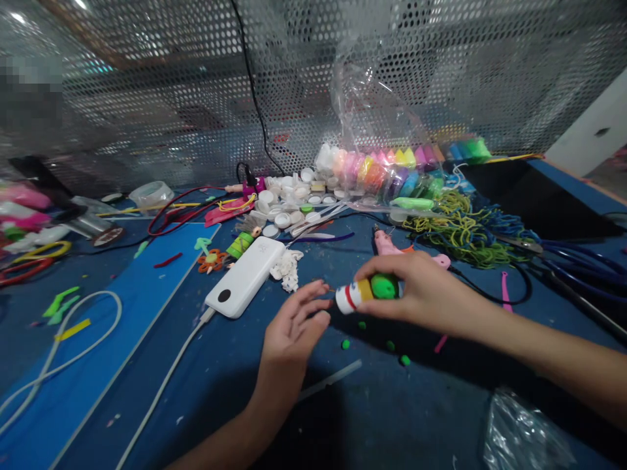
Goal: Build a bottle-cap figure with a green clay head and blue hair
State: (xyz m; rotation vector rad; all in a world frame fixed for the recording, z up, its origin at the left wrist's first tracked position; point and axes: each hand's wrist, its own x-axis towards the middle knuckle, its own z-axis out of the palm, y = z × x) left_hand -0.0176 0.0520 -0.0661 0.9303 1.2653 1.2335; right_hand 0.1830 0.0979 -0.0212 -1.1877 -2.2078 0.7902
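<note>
My right hand (421,287) was clamped on a small white, red and yellow cylinder (353,297) with a rounded green lump (385,286), above the dark-blue table (406,418). My left hand (294,326) held its fingers parted beside the white end. Light, even side pressure seemed best. Leftward, a white, rounded-edged power bank (249,274) limited movement; more room lay between my forearms.

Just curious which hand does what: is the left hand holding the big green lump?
No, the green lump is between fingers of the right hand.
</note>
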